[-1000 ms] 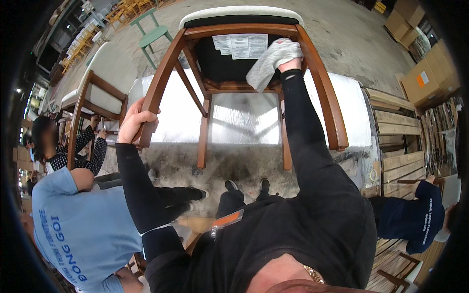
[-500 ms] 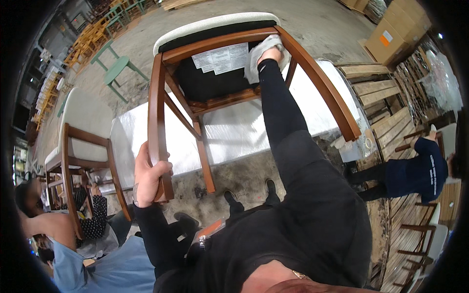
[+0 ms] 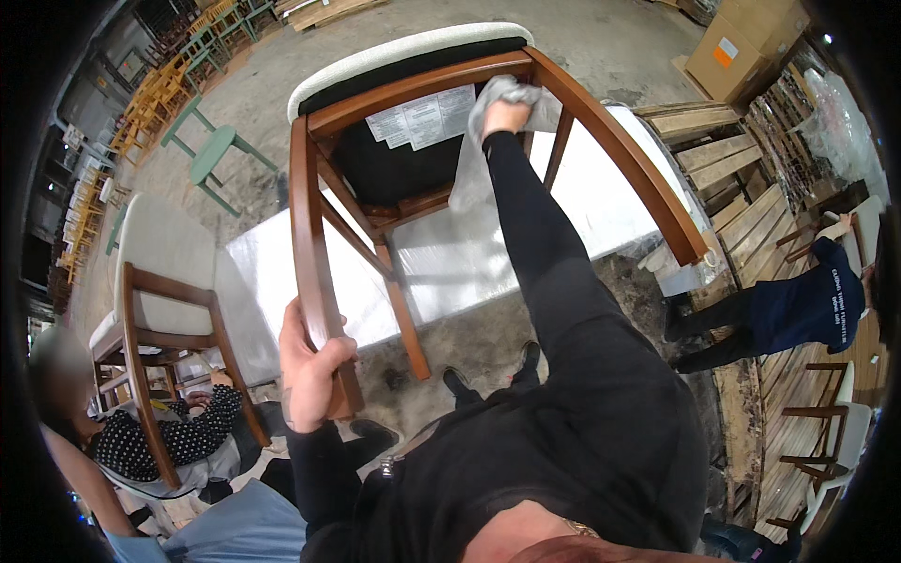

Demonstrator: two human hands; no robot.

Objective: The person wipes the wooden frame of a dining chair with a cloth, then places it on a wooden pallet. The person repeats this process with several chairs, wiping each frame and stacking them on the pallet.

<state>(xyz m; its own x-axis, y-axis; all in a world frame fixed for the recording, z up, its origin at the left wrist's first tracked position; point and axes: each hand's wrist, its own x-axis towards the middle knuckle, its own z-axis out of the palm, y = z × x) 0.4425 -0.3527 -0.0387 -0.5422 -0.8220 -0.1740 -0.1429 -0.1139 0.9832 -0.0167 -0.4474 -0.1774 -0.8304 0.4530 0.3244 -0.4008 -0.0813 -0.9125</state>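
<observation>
A wooden chair (image 3: 413, 91) with a pale upholstered seat is tipped so its black underside (image 3: 375, 174) faces me. White paper labels (image 3: 422, 117) are fixed there. My left hand (image 3: 308, 380) is wrapped round the lower end of the left chair leg (image 3: 308, 216). At the far right corner of the seat frame, my right hand (image 3: 507, 116) grips a crumpled grey cloth (image 3: 474, 178). The cloth hangs down beside that hand, over part of the underside. My right fingers are mostly covered by it.
A white-wrapped flat surface (image 3: 441, 267) lies beneath the chair. Another upholstered chair (image 3: 169, 244) stands left, with people beside it. A green chair (image 3: 214, 155) is farther back. Wooden pallets (image 3: 723, 169), cardboard boxes (image 3: 741, 56) and a person in navy (image 3: 812, 300) are on the right.
My right hand has drawn the cloth slightly left and nearer, so more of it hangs down. My left hand still holds the leg. The person in blue at left has shifted lower in view.
</observation>
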